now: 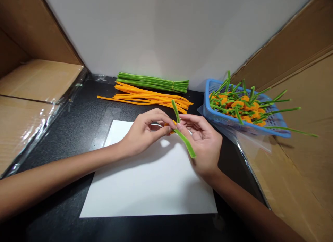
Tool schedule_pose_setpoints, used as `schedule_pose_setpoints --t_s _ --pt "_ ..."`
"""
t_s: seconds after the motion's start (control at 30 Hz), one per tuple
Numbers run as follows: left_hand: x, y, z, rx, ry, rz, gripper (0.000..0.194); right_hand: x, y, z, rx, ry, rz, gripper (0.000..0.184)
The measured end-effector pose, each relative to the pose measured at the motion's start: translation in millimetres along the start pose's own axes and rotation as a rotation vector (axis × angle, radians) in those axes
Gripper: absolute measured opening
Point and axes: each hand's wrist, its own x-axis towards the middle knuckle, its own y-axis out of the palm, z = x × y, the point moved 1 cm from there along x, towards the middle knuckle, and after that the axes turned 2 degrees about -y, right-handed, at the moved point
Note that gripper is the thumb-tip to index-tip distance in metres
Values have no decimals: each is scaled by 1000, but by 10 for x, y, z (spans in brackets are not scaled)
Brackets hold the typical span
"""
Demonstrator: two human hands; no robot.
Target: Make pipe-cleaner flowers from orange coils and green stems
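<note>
1. As far as this single head view shows, a good heap of made-up pieces lies in a blue plastic basket (260,132) at right: orange tufts on green stems (241,108), stems pointing outward over the rim.
2. Stock on hand: a bundle of green pipe cleaners (152,82), bound near one end, lies at the back of the black worktop (52,158). Loose orange pipe cleaners (148,98) lie just in front of it. Neither can be counted exactly; both look ample.
3. Piece in work: one green pipe cleaner (185,142), one end rising, the other slanting down to the right. A small orange piece (172,132) sits against it, mostly hidden, so its form cannot be read.
4. Position: the join lies between the left hand (142,132) and the right hand (201,141), held above a white sheet of paper (148,186).
5. Finger state: left fingers curled, thumb and forefinger closed on the join. Right fingers loosely spread, tips at the green stem; firmness of contact cannot be told.
6. Surroundings: a clear plastic sheet (255,141) lies partly under the basket; cardboard panels (299,96) flank the worktop.
</note>
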Motion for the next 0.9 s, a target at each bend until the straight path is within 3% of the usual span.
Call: schedule_pose_setpoints --t_s 0.1,0.23,0.47,0.67,0.9 --pt "6 9 12 -82 -33 -41 14 4 -10 -3 -35 -21 2 11" --pt "18 8 30 -202 -68 -136 37 35 -46 -13 -70 -107 59 14" --pt "37 -7 -16 -190 -36 -131 28 168 -127 -35 -72 -165 242 16" --pt "68 -24 3 -330 -216 -201 22 224 -176 -81 -135 -221 304 13" --pt "42 41 36 -493 -491 -244 14 126 -100 -93 -329 -513 240 18"
